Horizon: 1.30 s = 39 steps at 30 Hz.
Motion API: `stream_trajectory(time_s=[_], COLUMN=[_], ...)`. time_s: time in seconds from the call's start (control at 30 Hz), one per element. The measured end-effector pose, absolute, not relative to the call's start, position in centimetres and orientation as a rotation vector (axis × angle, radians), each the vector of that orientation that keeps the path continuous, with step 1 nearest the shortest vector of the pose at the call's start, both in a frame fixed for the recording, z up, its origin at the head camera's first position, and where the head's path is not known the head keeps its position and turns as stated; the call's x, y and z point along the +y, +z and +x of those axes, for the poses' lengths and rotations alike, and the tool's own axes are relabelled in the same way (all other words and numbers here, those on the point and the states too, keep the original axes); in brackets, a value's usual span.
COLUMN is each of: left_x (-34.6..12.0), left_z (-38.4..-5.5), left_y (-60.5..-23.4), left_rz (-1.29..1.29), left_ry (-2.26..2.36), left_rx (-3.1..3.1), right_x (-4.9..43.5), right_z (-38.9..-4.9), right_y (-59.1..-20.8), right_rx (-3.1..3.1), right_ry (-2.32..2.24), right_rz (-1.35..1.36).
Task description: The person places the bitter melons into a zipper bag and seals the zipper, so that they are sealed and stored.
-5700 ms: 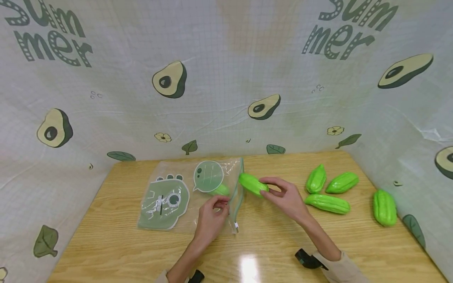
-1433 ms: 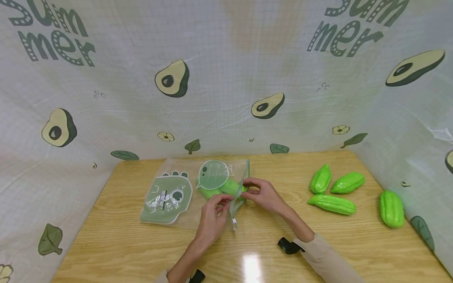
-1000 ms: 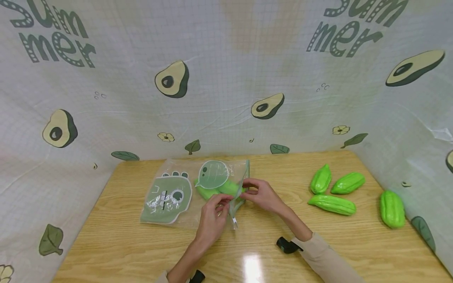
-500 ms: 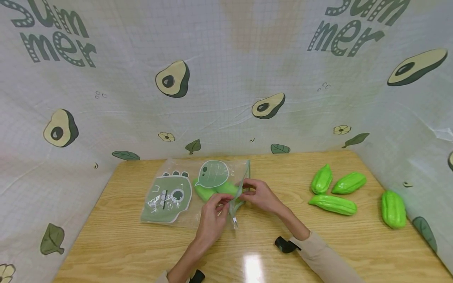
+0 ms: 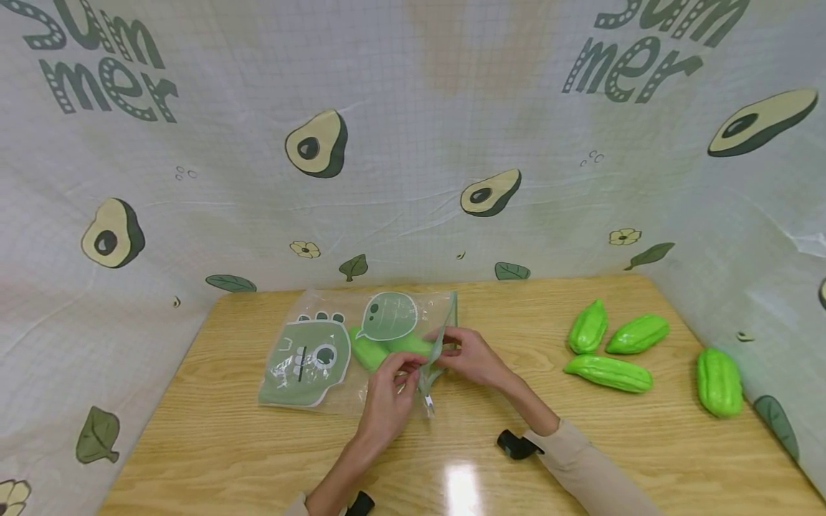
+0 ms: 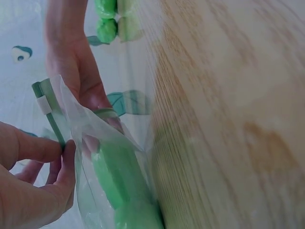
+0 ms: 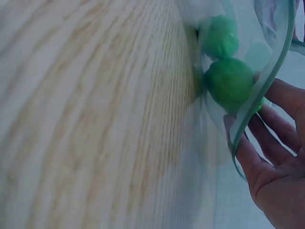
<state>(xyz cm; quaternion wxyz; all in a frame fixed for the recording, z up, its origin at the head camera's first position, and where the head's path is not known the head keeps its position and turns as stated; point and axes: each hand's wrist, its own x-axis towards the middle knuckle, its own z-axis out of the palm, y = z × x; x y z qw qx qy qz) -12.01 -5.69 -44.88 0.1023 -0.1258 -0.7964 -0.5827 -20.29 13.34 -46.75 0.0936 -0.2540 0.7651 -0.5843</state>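
A clear slider zip bag (image 5: 303, 362) with green cartoon prints lies flat, its mouth facing right. My left hand (image 5: 387, 398) pinches the upper edge of that mouth, close to the slider (image 6: 44, 105). Inside the bag sit two bright green ridged fruits, shaped like star fruit: one deeper (image 5: 368, 350) and one nearer the mouth (image 6: 112, 169). The fingertips of my right hand (image 5: 476, 356) reach inside the mouth at the nearer fruit's end. Spread fingers and a thumb held apart show in the right wrist view. The bag film partly blurs the contact.
On the right of the wooden table (image 5: 516, 315) lie three more ridged green fruits in a group, one of them lengthwise (image 5: 609, 373). Another green fruit (image 5: 719, 382) rests by the right-hand cloth wall. A printed cloth (image 5: 400, 143) surrounds the back and sides.
Over several seconds, my right hand has carried a green fruit from outside into the bag. Lately both fruits inside have slid left, the right fingers following. My left hand keeps its pinch.
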Motion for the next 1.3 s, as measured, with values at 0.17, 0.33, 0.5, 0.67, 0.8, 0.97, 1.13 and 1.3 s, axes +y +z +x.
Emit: stream_trajectory(time_s=[0.17, 0.33, 0.5, 0.67, 0.8, 0.97, 1.13, 1.3], left_x=[-5.7, -5.7, -5.7, -5.7, -5.7, -5.6, -5.6, -5.6], left_z=[-12.0, -12.0, -12.1, -11.9, -11.9, -11.9, -11.9, -11.9], left_y=[-44.9, -45.1, -45.0, -44.8, -44.8, -44.8, -44.8, -44.8], left_rz=[-0.365, -0.368, -0.367, -0.351, -0.353, -0.368, -0.378, -0.375], left_ry=[-1.703, -1.691, -1.691, -1.691, -1.687, -1.681, -1.683, -1.681], left_rx=[-2.365, -2.365, -2.369, -2.393, -2.393, -2.374, -2.365, -2.365], right_x=[13.1, 12.9, 12.7, 12.4, 12.2, 12.0, 11.8, 11.7], right_z=[-20.4, -20.4, -20.4, -20.3, -20.3, -20.4, -20.5, -20.5], right_y=[-47.0, -47.0, -46.8, -47.0, -46.9, -47.0, -47.1, -47.4], right_rx=[2.297, 2.291, 2.321, 2.372, 2.396, 2.433, 2.441, 2.426], right_ry=[-1.711, -1.707, -1.686, -1.642, -1.609, -1.573, -1.554, -1.547], right_rz=[-0.774, -0.769, -0.772, -0.780, -0.786, -0.842, -0.858, -0.872])
